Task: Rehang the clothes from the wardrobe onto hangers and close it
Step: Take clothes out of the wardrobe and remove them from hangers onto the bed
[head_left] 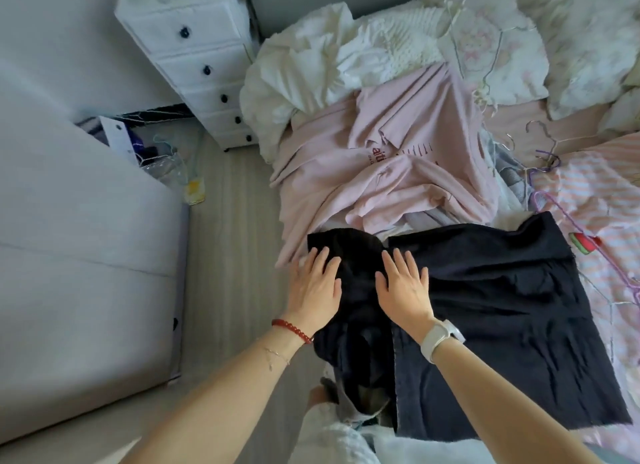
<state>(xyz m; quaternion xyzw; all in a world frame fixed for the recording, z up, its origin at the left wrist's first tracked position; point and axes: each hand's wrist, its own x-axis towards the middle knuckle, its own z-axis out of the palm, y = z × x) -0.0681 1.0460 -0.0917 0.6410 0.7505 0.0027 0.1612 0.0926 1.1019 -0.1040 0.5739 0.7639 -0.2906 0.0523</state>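
A dark navy garment [502,311] lies spread on the bed's near edge. My left hand [317,287] rests flat on its black folded left part, fingers straight. My right hand [403,285] presses flat on the same dark cloth just beside it. Behind it lies a crumpled pink t-shirt [398,162] with dark red lettering, and beyond that a heap of white clothes [322,69]. A purple hanger [568,218] lies at the garment's right. Thin wire hangers [543,141] rest further back on the bed.
A white drawer unit [197,55] with dark knobs stands at the bed's left. A pale padded panel [79,249] fills the left side. Bags and small clutter [162,162] sit on the wood floor [225,256] between them. Pink striped bedding [602,200] covers the right.
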